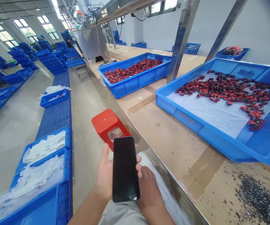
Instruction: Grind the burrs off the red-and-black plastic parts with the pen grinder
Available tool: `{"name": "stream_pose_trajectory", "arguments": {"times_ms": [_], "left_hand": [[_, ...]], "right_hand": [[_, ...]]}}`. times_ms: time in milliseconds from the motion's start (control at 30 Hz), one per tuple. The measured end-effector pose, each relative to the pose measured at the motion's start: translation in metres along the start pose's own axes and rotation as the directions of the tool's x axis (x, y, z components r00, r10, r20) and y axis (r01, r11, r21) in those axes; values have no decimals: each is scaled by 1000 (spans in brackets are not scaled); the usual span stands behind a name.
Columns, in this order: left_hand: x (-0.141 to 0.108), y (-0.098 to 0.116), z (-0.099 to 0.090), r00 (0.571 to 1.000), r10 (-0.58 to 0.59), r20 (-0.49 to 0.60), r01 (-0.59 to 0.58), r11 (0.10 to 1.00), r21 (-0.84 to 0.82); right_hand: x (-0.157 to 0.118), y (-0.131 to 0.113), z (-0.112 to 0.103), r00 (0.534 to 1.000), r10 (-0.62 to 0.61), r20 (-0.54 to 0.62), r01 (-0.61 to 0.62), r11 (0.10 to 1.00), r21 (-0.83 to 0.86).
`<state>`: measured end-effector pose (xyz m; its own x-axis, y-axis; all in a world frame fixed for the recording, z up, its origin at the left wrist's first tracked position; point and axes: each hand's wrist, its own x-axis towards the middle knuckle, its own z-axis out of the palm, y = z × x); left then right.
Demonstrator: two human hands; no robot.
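A black smartphone (125, 168) with a dark screen is upright in front of my lap. My left hand (105, 173) holds it from the left side and behind, with the thumb pointing up and fingertips showing at the phone's right edge. Close by on the right, my right hand (150, 184) rests low beside the phone, its back facing up; its fingertips are hidden behind the other hand's fingers and the phone. A red plastic stool (105, 120) stands on the floor just beyond the phone.
On the cardboard-covered table (163, 125) are a blue tray of red and black pieces (135, 81) and a larger one (191, 123). Dark scraps (259, 197) lie at the near right. Blue crates with white cloths (43, 147) line the left. A metal post (183, 37) rises between the trays.
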<state>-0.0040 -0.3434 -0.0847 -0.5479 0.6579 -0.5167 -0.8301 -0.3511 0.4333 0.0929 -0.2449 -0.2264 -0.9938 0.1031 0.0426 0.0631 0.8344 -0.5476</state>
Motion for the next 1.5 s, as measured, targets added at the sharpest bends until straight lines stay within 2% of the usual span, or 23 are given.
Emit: {"name": "stream_pose_trajectory", "arguments": {"times_ms": [133,233,300,400,467,533,633,767,900,1033,1133,1300,1400,1500], "left_hand": [[-5,5,-20,992,78,-100,-55,975,217],[-10,9,-46,981,106,-163,-12,870,493],[-16,13,-63,976,123,-178,39,711,703],[-31,16,-81,986,112,-121,74,353,933],[-40,15,-85,996,37,-76,71,114,991],[-46,11,-85,997,-45,-58,54,-85,995],[-44,1,-79,993,-102,-53,19,-309,951],[-31,-18,-69,997,-44,-64,35,-486,873],[-13,-50,-58,981,121,-151,193,-572,797],[4,-70,-52,941,238,-240,337,-595,730],[8,-59,-55,937,234,-258,347,-560,753],[-8,-28,-72,953,123,-277,303,-440,845],[-9,-33,-80,946,158,-283,323,-398,858],[13,-48,-84,951,184,-250,303,-376,876]], "right_hand": [[-12,-7,-16,983,81,162,-79,997,-18],[-27,-10,-32,936,170,308,-163,985,-51],[-35,-7,-42,877,230,421,-222,973,-69],[-36,-1,-56,809,271,521,-279,958,-64],[-28,1,-63,809,287,513,-297,953,-64],[-15,1,-66,816,307,491,-304,949,-89],[2,0,-64,817,322,478,-301,946,-123],[10,3,-59,838,324,439,-319,944,-87],[4,5,-56,864,298,406,-327,945,3],[0,2,-50,892,265,366,-316,945,86],[-1,3,-41,904,243,352,-305,943,132],[-6,6,-26,917,226,328,-299,934,194],[-10,9,-17,924,235,302,-317,912,259],[-9,16,-6,918,269,291,-366,857,363]]}}
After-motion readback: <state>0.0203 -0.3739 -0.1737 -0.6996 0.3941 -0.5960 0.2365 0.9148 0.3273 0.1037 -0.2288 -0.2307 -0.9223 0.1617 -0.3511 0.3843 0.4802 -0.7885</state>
